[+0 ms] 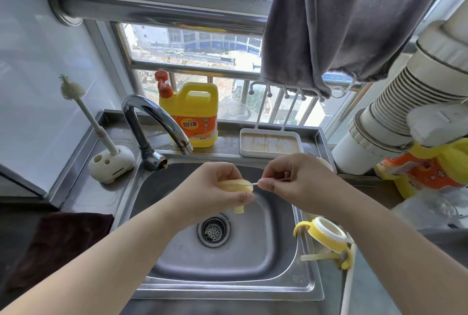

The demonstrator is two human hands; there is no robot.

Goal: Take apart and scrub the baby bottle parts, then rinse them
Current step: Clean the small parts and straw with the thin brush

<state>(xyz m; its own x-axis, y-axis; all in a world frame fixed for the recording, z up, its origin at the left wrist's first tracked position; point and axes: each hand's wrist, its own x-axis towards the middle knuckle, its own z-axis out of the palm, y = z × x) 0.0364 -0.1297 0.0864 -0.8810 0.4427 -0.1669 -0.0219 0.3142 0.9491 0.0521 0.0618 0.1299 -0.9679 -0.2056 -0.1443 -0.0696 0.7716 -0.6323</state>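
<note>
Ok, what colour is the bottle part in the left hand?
Pale yellow: the bottle part held in the left hand, clearest in the head view.

Yellow teat [236,186] above sink [253,259]

Bright daylight from window [192,46], edges bowed, slight softness

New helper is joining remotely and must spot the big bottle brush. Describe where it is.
Start at the faucet behind the sink. Left of it a white holder sits on the steel counter; the bottle brush stands tilted in it, the only long-handled thing with a bristly head.
</note>
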